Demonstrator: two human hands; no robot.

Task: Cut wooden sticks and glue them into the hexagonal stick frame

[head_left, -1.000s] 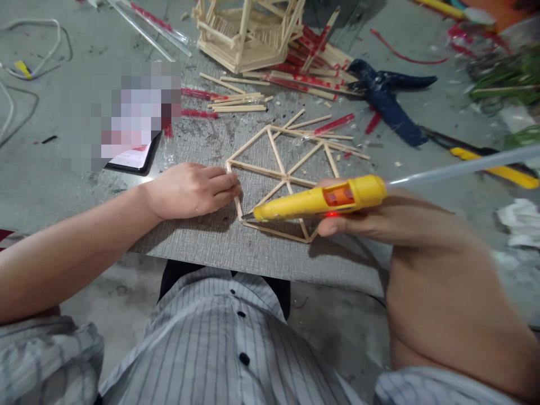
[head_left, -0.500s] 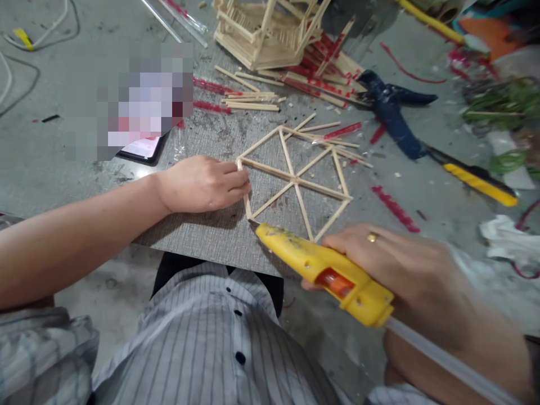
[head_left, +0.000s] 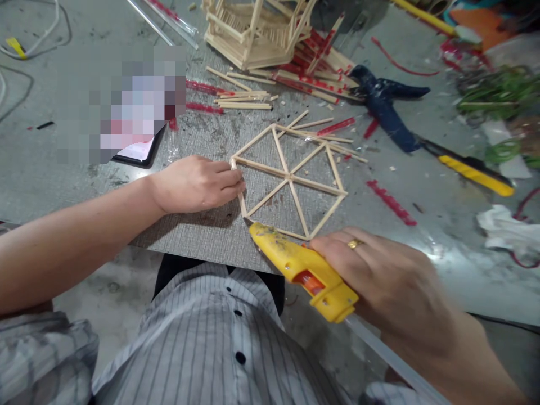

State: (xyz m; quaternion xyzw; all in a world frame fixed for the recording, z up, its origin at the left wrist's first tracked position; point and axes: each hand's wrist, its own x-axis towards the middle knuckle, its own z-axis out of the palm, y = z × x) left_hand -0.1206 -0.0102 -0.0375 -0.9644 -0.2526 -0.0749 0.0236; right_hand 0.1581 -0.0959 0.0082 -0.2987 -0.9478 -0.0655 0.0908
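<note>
A flat hexagon frame of thin wooden sticks [head_left: 291,179], with spokes meeting at its centre, lies on a grey textured mat [head_left: 202,236]. My left hand [head_left: 196,183] rests on the mat with fingers closed, pinching the frame's left corner. My right hand [head_left: 379,275] grips a yellow glue gun [head_left: 301,267] with a clear glue stick trailing from its back. The gun's tip touches the frame's lower-left corner, just below my left fingers.
A stick-built model house [head_left: 253,31] stands at the back amid loose sticks [head_left: 244,101] and red strips. A dark blue glue gun [head_left: 386,109] and a yellow-handled tool [head_left: 475,171] lie to the right. A phone [head_left: 135,152] sits left of the mat. White cables lie far left.
My right hand swung the glue gun round from lying across the frame to pointing up from below, its tip now at the lower-left corner. The left hand stayed put.
</note>
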